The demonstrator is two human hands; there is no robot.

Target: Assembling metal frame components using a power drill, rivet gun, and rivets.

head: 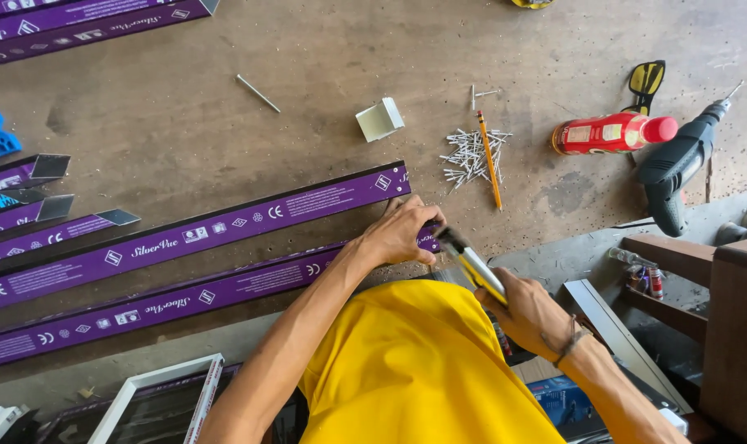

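Two purple strips [184, 238] lie on the floor as the left hand [402, 232] pins the near one's end, right hand [528, 316] gripping a cutter [472, 265] there; rivets [470, 154] and drill [677, 164] lie untouched.

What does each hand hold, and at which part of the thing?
The left hand grips the end of the near purple strip. The right hand holds a metal tool by its lower end; its kind cannot be told.

Two long purple profile strips [193, 234] [156, 308] across the floor; left of the drill [677, 168], one red bottle [612, 133], one pencil [489, 160], one heap of nails [470, 156], one white corner piece [380, 120]; two hands [402, 234] [528, 316].
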